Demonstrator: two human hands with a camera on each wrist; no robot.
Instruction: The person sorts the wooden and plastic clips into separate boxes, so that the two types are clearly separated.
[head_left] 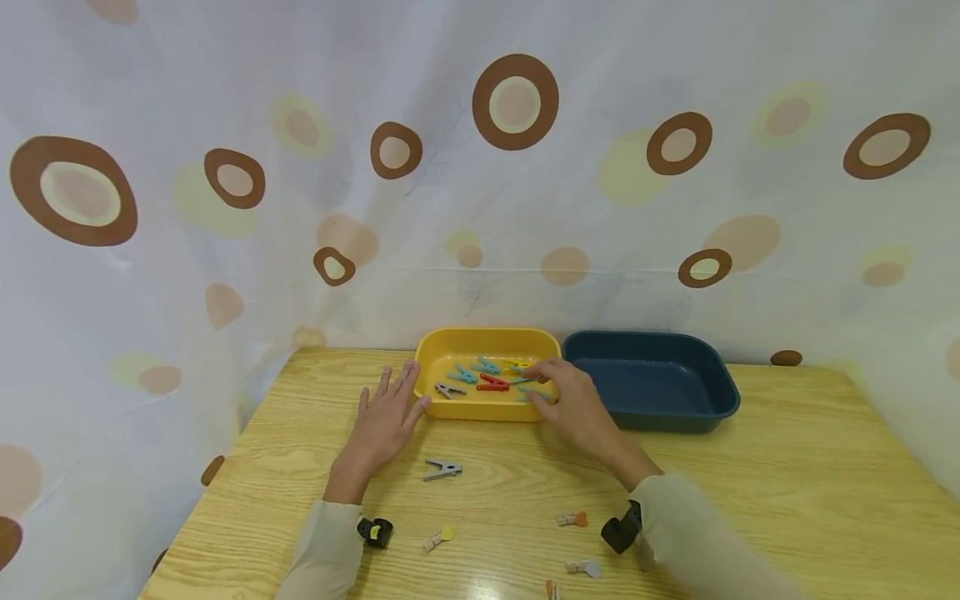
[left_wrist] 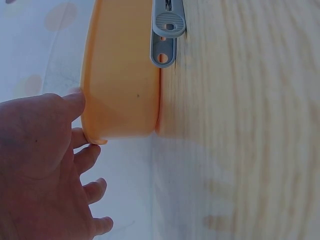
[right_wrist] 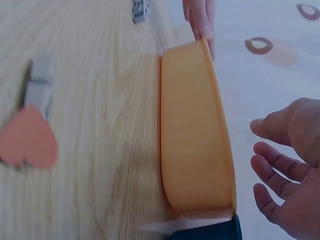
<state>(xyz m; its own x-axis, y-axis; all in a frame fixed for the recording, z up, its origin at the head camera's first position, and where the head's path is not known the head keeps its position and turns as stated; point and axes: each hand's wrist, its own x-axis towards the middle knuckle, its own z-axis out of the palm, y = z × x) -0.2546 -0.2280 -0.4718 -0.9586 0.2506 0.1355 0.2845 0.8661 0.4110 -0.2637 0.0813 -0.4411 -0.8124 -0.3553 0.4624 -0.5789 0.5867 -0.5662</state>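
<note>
Clips in yel. bin, R hand above

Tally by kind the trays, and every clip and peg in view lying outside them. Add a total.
Yellow tray: 1
Blue tray: 1
Grey clip: 1
Wooden pegs: 4, one cut off by the picture's edge
Total: 7

Yellow tray upright; red clip inside, among blue clips.

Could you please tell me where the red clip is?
In the head view, the red clip lies in the yellow tray, left of the right hand.
</note>
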